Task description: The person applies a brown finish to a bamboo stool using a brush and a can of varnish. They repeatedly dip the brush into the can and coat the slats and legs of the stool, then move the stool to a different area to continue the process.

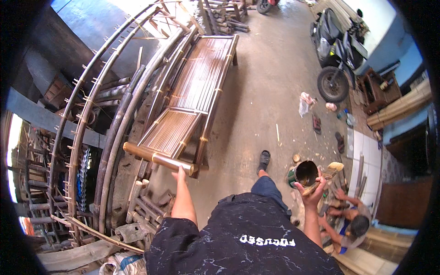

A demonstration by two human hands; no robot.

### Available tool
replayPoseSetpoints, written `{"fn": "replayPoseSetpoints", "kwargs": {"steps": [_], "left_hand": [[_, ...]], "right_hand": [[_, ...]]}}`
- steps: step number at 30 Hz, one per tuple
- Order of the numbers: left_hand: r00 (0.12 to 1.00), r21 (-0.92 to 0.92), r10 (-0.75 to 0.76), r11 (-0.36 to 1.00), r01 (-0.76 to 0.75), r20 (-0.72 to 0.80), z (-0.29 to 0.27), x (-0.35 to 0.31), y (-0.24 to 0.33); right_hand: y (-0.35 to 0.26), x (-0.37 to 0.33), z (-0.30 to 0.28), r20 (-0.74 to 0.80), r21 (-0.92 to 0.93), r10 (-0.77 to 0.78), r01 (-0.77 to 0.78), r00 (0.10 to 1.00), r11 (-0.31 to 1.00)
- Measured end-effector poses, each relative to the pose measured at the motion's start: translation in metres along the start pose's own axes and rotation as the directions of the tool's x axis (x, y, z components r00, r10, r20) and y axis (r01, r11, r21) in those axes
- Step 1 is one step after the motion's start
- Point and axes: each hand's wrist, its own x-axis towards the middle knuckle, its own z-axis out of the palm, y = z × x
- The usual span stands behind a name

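A long, glossy brown bamboo bench [201, 68], with a slatted top and a raised slatted end section, stands left of centre. My left hand [180, 174] is closed at its near end, against the thick bamboo crosspiece [158, 158]; some fingers are hidden. On the right, my right hand [312, 191] is raised and closed around the handle of a wide brush [334, 169] with pale bristles. Right behind those fingers is an open dark green can [293, 176], its inside dark. Whether the hand also supports the can, I cannot tell.
Another person [357, 224] crouches at lower right, hands near bamboo pieces. A motorcycle [333, 82] stands at the far right. Curved bamboo frames with pegs [75, 160] and long poles [120, 123] line the left. Short bamboo lengths [149, 208] lie near my left arm. Sandals [316, 123] are on the floor.
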Motion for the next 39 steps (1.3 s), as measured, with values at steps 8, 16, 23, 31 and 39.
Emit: {"fn": "replayPoseSetpoints", "kwargs": {"steps": [8,16,23,31,39], "left_hand": [[0.962,-0.43,-0.254,0.861,0.27,0.096,0.127,0.0,0.028],[0.905,-0.169,-0.413,0.904,0.394,-0.099,0.263,-0.077,0.061],[0.787,-0.137,-0.608,0.792,0.595,-0.104,0.418,-0.03,0.112],[0.97,-0.311,-0.084,0.938,0.155,0.23,0.536,0.074,0.425],[0.985,-0.34,0.134,0.936,-0.089,0.109,0.583,0.122,0.61]], "right_hand": [[0.095,0.263,0.088,0.249,0.055,-0.19,0.182,0.95,0.982],[0.097,0.486,0.211,0.387,0.222,-0.423,0.363,0.819,0.905],[0.092,0.633,0.367,0.346,0.395,-0.55,0.413,0.76,0.821],[0.051,0.792,0.498,0.414,0.558,-0.555,0.28,0.722,0.781],[0.045,0.948,0.61,0.339,0.525,-0.556,0.338,0.758,0.781]]}}
